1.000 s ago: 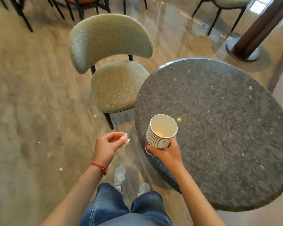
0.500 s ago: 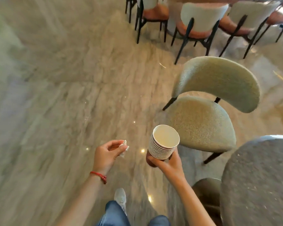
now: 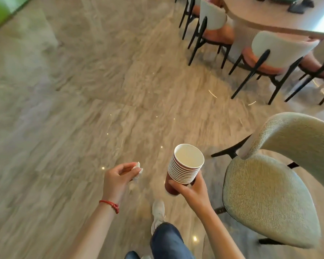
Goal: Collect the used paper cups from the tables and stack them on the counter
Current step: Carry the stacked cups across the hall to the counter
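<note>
Marble floor (image 3: pixel 82 109); right hand (image 3: pixel 192 189) gripping one stack of cups (image 3: pixel 183 169), left hand (image 3: pixel 118 177) pinching one tissue (image 3: pixel 137 172).

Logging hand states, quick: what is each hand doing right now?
Left hand: pinches a crumpled tissue.
Right hand: holds the cup stack near its base.
</note>
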Tool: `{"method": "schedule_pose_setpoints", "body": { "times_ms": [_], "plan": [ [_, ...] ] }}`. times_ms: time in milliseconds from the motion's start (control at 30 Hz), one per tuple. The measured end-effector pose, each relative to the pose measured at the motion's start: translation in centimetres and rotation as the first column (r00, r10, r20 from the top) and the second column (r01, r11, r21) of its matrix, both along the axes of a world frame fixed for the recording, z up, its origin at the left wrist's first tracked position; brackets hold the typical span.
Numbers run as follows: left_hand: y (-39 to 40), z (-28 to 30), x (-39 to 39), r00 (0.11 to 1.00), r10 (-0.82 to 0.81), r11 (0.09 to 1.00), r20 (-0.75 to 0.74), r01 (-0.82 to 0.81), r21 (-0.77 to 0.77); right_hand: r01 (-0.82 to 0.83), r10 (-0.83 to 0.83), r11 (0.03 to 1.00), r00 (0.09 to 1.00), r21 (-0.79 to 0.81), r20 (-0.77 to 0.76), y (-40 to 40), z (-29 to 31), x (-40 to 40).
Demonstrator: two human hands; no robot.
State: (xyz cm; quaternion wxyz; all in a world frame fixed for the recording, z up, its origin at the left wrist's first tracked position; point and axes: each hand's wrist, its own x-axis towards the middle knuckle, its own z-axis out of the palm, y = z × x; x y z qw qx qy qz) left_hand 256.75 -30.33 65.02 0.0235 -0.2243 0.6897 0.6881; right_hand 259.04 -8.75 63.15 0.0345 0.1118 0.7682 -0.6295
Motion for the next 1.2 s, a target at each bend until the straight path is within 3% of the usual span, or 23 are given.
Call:
{"method": "schedule_pose_setpoints", "body": {
  "times_ms": [567, 800, 1067, 1200],
  "plan": [
    [-0.2, 1.9, -36.5, 0.997, 0.039, 0.999, -0.073, -0.039, 0.003, -0.055, 0.055, 0.998, 0.998, -0.03, -0.019, -2.0, 1.2, -38.9],
    [-2.7, -2.8, -54.0, 0.998, 0.0, 1.0, -0.069, 0.001, 0.001, -0.051, 0.051, 0.998, 0.999, -0.039, -0.012, -5.0, -2.6, -55.6],
    [-6.0, -2.6, -74.0, 0.999, -0.039, 0.999, -0.032, 0.04, 0.028, 0.002, -0.001, 0.999, 1.0, -0.053, 0.01, -7.8, -1.7, -75.2],
    [-5.8, -5.1, -81.8, 0.999, -0.043, 0.999, -0.02, 0.044, 0.024, 0.026, -0.025, 0.997, 0.999, -0.072, 0.024, -7.9, -4.3, -82.4]
  ]
}}
